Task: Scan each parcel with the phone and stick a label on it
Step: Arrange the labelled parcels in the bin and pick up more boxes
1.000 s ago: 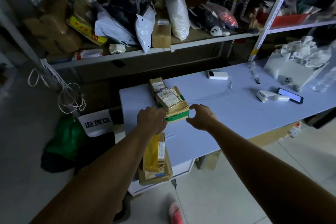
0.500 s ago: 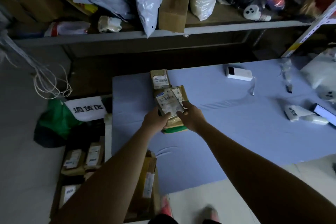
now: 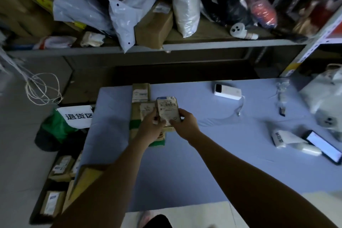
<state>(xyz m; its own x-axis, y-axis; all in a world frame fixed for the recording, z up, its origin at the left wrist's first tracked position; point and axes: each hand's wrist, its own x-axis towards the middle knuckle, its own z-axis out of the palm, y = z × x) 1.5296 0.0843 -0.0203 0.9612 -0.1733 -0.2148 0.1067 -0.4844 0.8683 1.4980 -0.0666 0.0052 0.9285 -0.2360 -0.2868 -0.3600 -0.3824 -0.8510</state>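
A small brown parcel (image 3: pixel 168 109) with a white barcode label is lifted above the blue table (image 3: pixel 212 153). My left hand (image 3: pixel 151 127) grips its left lower edge and my right hand (image 3: pixel 185 122) pinches its right lower corner. Beneath it lies a pile of brown parcels (image 3: pixel 137 116), and another labelled one (image 3: pixel 141 91) sits behind. The phone (image 3: pixel 323 146), screen lit, lies at the table's right edge. Beside the phone is a white label printer (image 3: pixel 285 138).
A white power bank (image 3: pixel 227 91) with a cable lies at the table's back. A shelf (image 3: pixel 166 47) of bags and boxes runs behind. A crate of parcels (image 3: pixel 57 181) stands on the floor at left, under a paper sign (image 3: pixel 77 115) and a green bag (image 3: pixel 55 126).
Both hands went from resting beside the pile to taking the top parcel and lifting it. The camera has moved closer and tilted down.
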